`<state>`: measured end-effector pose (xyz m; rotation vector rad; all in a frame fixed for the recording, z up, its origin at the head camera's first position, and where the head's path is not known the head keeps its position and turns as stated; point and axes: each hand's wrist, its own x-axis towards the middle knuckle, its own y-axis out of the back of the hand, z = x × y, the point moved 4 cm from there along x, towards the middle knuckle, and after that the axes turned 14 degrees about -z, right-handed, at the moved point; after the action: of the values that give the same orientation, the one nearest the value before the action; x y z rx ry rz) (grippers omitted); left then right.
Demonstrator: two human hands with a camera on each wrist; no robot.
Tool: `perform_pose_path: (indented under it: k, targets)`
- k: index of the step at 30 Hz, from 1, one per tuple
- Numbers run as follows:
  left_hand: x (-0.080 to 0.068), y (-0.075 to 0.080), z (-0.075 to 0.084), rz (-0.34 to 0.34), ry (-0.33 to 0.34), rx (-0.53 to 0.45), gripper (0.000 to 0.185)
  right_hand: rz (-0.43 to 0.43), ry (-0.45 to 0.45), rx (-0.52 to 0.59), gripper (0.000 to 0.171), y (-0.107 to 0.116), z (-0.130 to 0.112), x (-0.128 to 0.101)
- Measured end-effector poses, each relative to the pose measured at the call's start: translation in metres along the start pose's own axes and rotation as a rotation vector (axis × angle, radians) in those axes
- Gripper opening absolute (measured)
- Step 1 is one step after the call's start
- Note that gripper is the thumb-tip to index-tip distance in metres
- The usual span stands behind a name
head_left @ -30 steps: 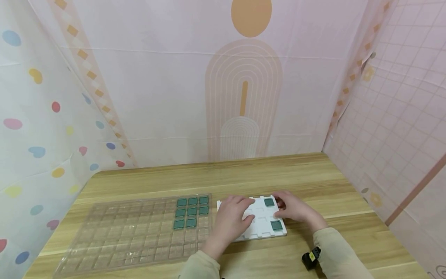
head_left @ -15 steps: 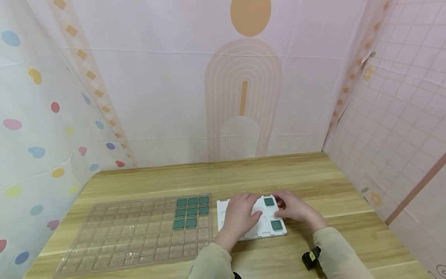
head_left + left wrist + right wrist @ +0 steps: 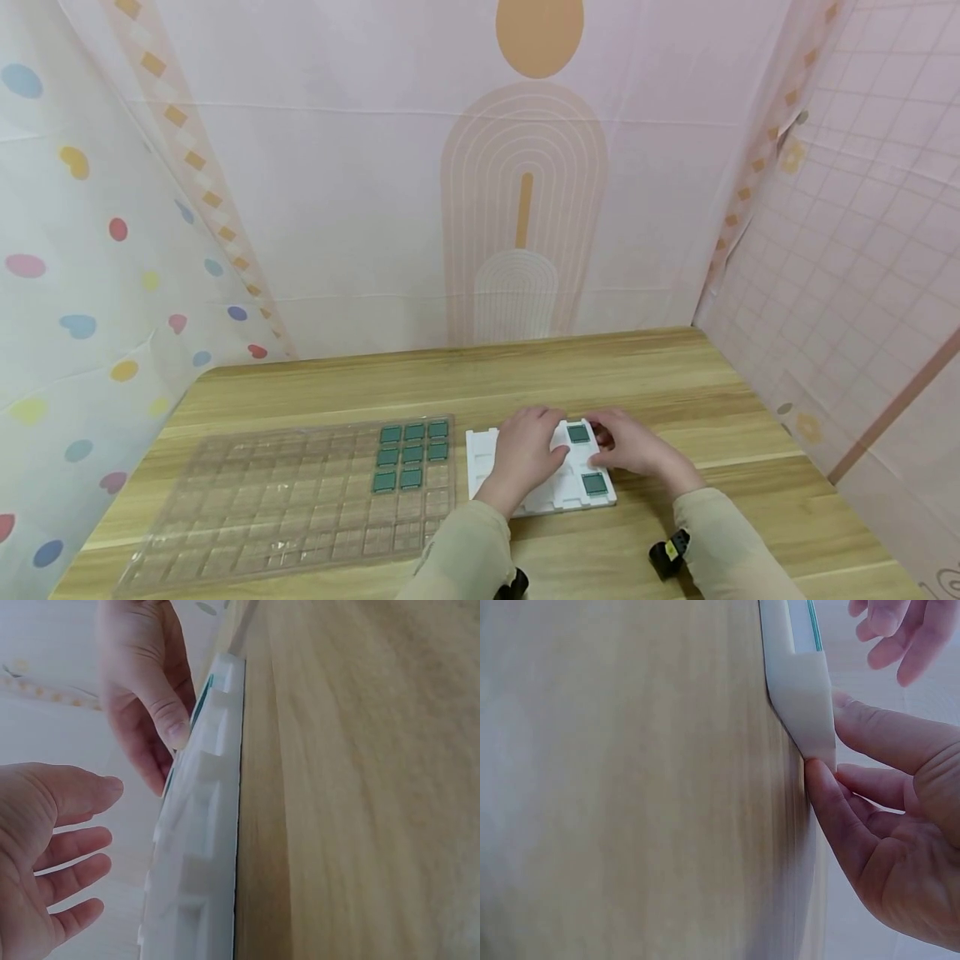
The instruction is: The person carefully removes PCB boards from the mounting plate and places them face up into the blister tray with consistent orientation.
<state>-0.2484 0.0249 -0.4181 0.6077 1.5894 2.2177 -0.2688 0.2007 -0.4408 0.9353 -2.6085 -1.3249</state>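
A white compartmented tray (image 3: 557, 492) lies flat on the table, with one green square chip (image 3: 578, 434) at its far right corner and another green chip (image 3: 595, 484) at its near right corner. My right hand (image 3: 630, 450) holds the tray's right edge, thumb on top and fingers against the side, as the right wrist view shows. Over the middle of the tray hovers my left hand (image 3: 525, 454). Its fingers (image 3: 82, 847) are loosely bent with nothing between them, apart from the tray in the left wrist view, and it hides part of the compartments.
Left of the white tray lies a large clear plastic tray (image 3: 247, 500) with many pockets. Several green chips (image 3: 412, 454) fill its far right pockets. The wooden table (image 3: 360, 387) meets a patterned cloth backdrop (image 3: 360, 250) behind and at both sides.
My left hand has moved right across the white tray, uncovering more of its left end. The right hand stays at the tray's right edge, and the chips have not moved.
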Motion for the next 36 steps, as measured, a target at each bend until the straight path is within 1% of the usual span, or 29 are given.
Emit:
perform_pose_path:
  k: [6,13,18,21,25,36]
  targets:
    - [0.009,-0.004,0.0,-0.034,0.007,0.004,0.042,0.003,0.007,-0.004,0.058,0.0,0.0,0.0]
    - [0.02,-0.008,-0.001,-0.038,0.037,0.006,0.044,-0.001,0.019,-0.008,0.058,0.001,0.0,0.0]
    - [0.028,-0.01,0.002,-0.049,0.05,0.015,0.045,-0.002,0.025,0.005,0.06,0.001,-0.001,-0.001]
    - [0.032,-0.012,0.005,-0.065,0.068,0.038,0.045,-0.003,0.038,-0.002,0.06,0.001,0.0,0.0]
    - [0.035,-0.016,0.007,-0.078,0.078,0.065,0.04,-0.006,0.048,-0.016,0.059,0.0,0.002,0.001]
    - [0.04,-0.025,0.011,-0.098,0.082,0.089,0.032,-0.015,0.057,-0.014,0.06,0.001,0.002,0.0]
